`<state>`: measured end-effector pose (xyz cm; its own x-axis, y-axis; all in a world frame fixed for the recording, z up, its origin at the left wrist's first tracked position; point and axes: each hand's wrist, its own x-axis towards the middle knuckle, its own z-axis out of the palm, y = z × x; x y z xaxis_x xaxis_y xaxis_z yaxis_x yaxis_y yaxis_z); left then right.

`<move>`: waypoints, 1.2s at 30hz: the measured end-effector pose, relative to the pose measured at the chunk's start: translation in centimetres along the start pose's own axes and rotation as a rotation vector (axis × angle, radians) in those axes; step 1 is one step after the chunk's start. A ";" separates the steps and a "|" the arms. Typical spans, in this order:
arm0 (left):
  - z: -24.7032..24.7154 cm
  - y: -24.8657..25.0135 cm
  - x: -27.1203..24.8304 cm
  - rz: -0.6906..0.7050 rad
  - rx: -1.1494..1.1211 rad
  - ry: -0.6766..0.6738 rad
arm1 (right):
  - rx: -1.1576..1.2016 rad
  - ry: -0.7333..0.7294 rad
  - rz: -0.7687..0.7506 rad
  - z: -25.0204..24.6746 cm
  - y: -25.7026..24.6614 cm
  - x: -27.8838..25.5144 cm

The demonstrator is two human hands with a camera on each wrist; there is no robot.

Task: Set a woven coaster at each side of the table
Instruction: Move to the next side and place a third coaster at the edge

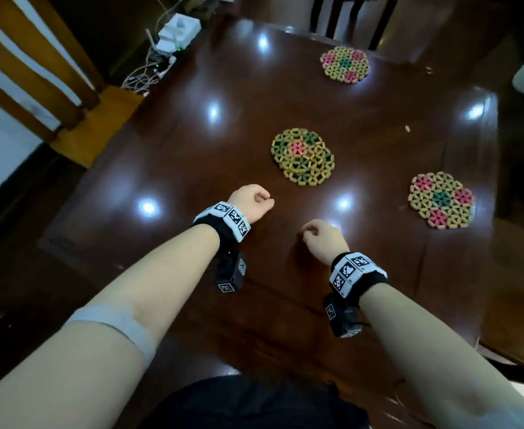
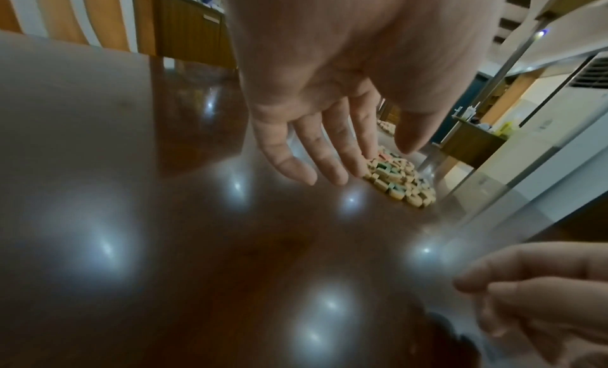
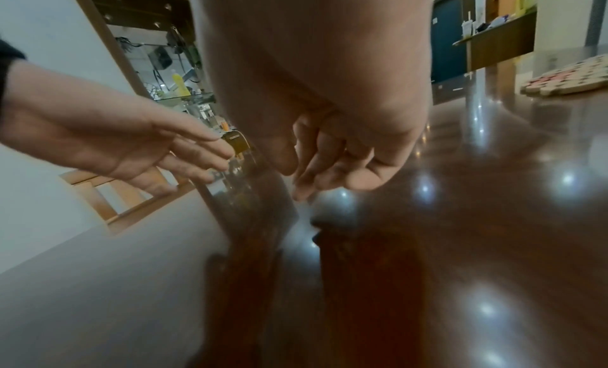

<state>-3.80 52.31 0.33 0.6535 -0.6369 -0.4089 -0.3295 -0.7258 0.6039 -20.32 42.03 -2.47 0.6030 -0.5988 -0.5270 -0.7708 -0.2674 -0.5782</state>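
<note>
you are hovering both hands over the surface (image 1: 192, 168), a dark, glossy wood top throwing back ceiling lights. left hand (image 1: 251, 201): in the left wrist view its fingers (image 2: 332, 155) are hanging nearly straight and relaxed, holding nothing, though from the head view it is looking loosely curled. right hand (image 1: 324, 238): fingers (image 3: 316, 165) are drooping in a loose curl, nothing between them.

three coasters are lying flat: the centre coaster (image 1: 303, 156) just ahead of the left hand, the right coaster (image 1: 442, 200) near the right edge, the far coaster (image 1: 345, 64) near the far edge by a chair (image 1: 344, 17). the left and near sides are not carrying one yet.

each coaster is looking like short pale tube segments, tinted pink, green and yellow, linked into a flat rosette with a scalloped rim and open gaps.

judgement: light, thin, fairly stiff but probably flexing a little at the links; the polished top is likely letting it slide. the centre coaster may be more than one stacked, as its outline is looking doubled; cannot tell.

judgement: you are best taking it at the rim, thumb under a scallop and fingers on top, or dragging it towards an edge first.
</note>
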 end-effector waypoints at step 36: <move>-0.4 1.0 10.0 0.123 0.521 -0.063 | 0.210 0.329 0.280 -6.0 -6.0 11.1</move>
<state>2.69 45.36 -2.87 0.5521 -0.7282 -0.4061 -0.7057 -0.6675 0.2374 -10.25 32.42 -1.13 0.2545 -0.8424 -0.4749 -0.8157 0.0768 -0.5734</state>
